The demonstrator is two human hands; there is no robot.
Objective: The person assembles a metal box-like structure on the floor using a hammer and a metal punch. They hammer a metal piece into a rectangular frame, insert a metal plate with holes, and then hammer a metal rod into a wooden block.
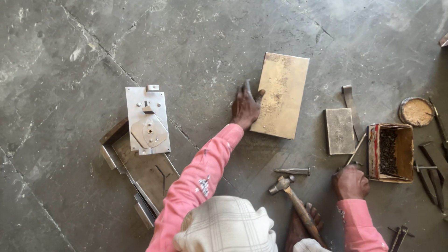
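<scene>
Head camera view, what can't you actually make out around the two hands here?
- Right hand: its closed fingers hide what it grips; only a thin rod sticks out.
- Hammer: handle end runs behind the person's clothing.
- Cardboard box: dark contents too small to identify.
- Left hand: rests at the brass-coloured plate; grip on its edge unclear.

Tarnished brass-coloured metal plate point(281, 95), rough stone floor point(70, 56)

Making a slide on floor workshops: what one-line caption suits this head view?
Left hand rests on a brass-coloured plate on the stone floor; right hand grips a thin rod beside a box of nails.
</scene>
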